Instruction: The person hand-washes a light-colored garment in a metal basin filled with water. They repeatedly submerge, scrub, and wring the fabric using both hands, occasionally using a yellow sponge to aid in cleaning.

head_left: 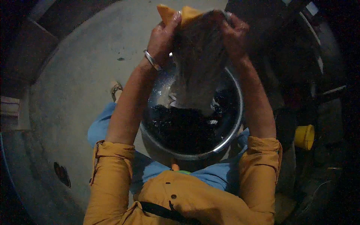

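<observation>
A dark, wet-looking cloth (200,56) with an orange-yellow part (191,13) along its top hangs stretched between my two hands. My left hand (165,35) pinches its upper left side by the orange-yellow part, and a metal bangle circles that wrist. At the upper right corner, my right hand (235,35) is closed on the same cloth. Below hangs the cloth's lower end, over a round metal basin (195,156) that stands between my knees. Dark, shiny liquid (180,129) shows in the basin; whether the cloth touches it I cannot tell.
A yellow bucket (304,137) is at the right, among dark shapes too dim to name. Grey floor (90,56) spreads to the left, with a dark oval object (62,174) lying on it. My left foot (116,90) rests beside the basin.
</observation>
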The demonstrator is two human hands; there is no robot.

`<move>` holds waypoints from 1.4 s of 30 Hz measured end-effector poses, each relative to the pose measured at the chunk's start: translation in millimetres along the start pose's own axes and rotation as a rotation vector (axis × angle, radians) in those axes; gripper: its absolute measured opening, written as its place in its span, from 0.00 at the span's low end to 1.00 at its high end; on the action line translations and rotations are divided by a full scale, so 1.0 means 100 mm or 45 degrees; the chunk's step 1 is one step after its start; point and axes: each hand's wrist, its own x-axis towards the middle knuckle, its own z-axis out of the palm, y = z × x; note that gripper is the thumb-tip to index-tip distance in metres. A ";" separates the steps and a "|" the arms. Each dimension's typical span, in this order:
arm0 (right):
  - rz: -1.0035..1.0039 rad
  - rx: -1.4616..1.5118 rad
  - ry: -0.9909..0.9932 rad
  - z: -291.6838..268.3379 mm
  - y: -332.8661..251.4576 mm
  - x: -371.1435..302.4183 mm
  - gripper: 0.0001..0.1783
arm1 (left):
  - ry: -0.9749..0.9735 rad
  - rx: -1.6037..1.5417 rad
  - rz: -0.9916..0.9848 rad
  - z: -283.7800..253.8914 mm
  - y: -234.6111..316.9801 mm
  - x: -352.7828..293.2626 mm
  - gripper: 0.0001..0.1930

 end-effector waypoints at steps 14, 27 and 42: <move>0.526 -0.150 -0.628 0.04 -0.08 -2.52 0.13 | -0.657 0.870 -0.317 -0.69 -1.66 -1.27 0.22; 0.298 -0.860 -1.382 0.34 0.34 -2.68 0.13 | -1.107 1.754 -0.561 -0.56 -2.15 -1.22 0.21; 0.993 -0.526 -1.166 0.72 1.20 -2.50 0.12 | 0.065 1.243 -0.197 -1.15 -3.23 -0.77 0.23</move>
